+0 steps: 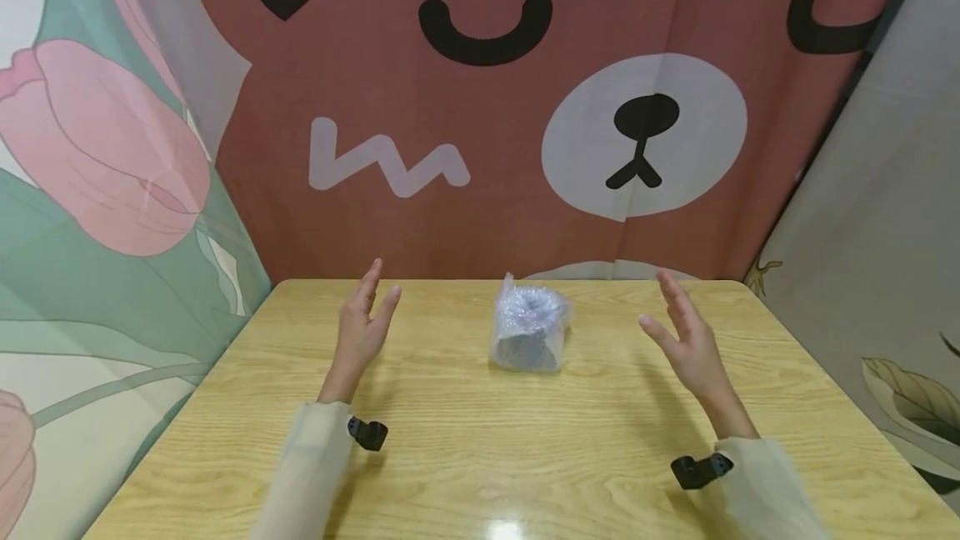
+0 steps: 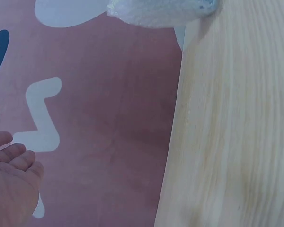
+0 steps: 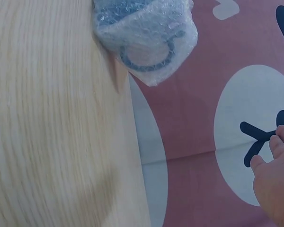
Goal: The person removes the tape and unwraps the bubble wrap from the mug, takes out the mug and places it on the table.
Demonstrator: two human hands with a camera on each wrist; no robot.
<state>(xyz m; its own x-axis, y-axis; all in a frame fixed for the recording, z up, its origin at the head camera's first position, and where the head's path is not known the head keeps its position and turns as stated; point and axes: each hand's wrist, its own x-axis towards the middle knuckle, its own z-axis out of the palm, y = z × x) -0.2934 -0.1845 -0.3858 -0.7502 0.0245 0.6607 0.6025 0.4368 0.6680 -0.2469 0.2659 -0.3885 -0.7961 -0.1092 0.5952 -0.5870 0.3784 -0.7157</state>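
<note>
Near the far middle of the table stands a bubble-wrapped bundle (image 1: 529, 330). In the right wrist view, a dark curved loop like a cup handle shows through the wrap of this bundle (image 3: 144, 35); the rest of what is inside is blurred by the plastic. To its left, my left hand (image 1: 362, 332) is held above the table with straight fingers and the thumb apart. My right hand (image 1: 690, 348) is on the other side, its fingers likewise extended toward the back. Both hands are apart from the bundle and hold nothing. The left wrist view shows only the underside edge of the wrap (image 2: 161, 12).
The wood-grain table (image 1: 480, 440) ends at a hanging brown cloth (image 1: 390, 232) with a bear print. A flower-printed cloth (image 1: 112, 273) hangs on the left and a pale one (image 1: 862, 257) on the right. Small black cameras (image 1: 367, 433) sit at both wrists.
</note>
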